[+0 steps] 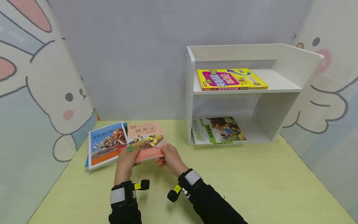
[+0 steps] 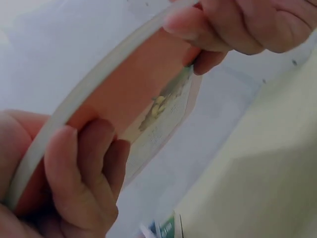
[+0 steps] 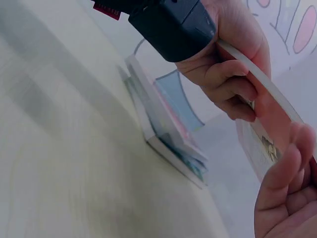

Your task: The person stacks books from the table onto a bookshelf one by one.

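Note:
A pink paperback book [image 1: 146, 132] with Chinese characters and a cartoon picture on its cover is held up between both hands. My left hand [image 1: 126, 163] grips its lower left corner, thumb on the cover and fingers curled behind. At the lower right corner, my right hand [image 1: 171, 159] pinches it, the thumb on top. In the left wrist view the book [image 2: 129, 79] bends slightly, its pale page edge facing the camera. From the right wrist, the fingertips [image 3: 301, 136] show at the book's back cover. Just left of it lies a blue and orange book [image 1: 107, 144] on a small stack.
A white two-level shelf [image 1: 190, 102] stands at the back right of the pale yellow-green table [image 1: 251, 186]. One yellow book [image 1: 232, 79] lies flat on its upper level, and a green and white book [image 1: 219, 130] on the lower. Walls with rabbit drawings enclose both sides.

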`<state>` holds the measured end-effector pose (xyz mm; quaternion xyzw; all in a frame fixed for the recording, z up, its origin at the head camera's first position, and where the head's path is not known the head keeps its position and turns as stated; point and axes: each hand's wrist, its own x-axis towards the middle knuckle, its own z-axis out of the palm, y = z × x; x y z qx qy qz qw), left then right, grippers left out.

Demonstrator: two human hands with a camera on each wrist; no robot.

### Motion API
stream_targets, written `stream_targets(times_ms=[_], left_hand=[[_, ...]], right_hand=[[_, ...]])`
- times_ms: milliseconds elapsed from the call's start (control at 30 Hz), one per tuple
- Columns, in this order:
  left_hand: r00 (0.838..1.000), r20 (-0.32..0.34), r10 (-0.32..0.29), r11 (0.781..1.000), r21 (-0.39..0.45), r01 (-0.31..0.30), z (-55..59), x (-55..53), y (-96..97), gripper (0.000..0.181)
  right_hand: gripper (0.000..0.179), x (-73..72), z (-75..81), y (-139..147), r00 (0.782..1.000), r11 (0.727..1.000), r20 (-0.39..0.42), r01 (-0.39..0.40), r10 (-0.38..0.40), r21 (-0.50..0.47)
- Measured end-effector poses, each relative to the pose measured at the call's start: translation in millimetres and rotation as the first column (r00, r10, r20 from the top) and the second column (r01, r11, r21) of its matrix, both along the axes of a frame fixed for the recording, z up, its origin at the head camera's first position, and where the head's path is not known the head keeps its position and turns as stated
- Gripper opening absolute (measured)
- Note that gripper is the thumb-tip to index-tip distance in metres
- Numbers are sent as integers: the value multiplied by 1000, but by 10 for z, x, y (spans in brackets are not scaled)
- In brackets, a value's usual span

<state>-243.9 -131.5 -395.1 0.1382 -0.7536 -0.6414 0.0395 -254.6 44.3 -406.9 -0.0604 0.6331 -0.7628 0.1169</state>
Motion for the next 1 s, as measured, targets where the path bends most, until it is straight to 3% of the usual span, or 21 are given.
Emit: stream_targets(times_ms=[67, 200, 400, 500, 700, 767, 867, 1000], left_hand=[[1000, -15, -7, 1000, 20, 7, 112, 27, 61, 47], [997, -76, -25, 996, 83, 31, 366, 147, 184, 66], [980, -169, -104, 982, 140, 128, 712, 411, 362, 75], [961, -222, -163, 969, 148, 198, 832, 567, 452, 74], [908, -347, -237, 939, 160, 306, 1023, 808, 681, 72], [877, -392, -278, 916, 166, 364, 1065, 849, 764, 74], [812, -456, -363, 865, 159, 476, 1111, 878, 913, 75], [716, -530, -454, 786, 140, 603, 1173, 838, 1159, 77]], right_hand=[[21, 58, 104, 66, 999, 1000, -32, 8, -8, -20], [25, 202, 324, 206, 995, 998, -102, 7, -13, -59], [29, 498, 648, 458, 982, 997, -187, -11, -3, -74], [29, 660, 760, 602, 978, 996, -208, -21, 3, -83], [29, 918, 953, 886, 973, 996, -226, 23, -42, -85], [30, 1002, 1000, 998, 970, 994, -236, 43, -65, -97], [32, 1129, 1051, 1193, 964, 990, -244, 75, -101, -116], [36, 1242, 1107, 1460, 952, 985, -268, 121, -151, -124]])
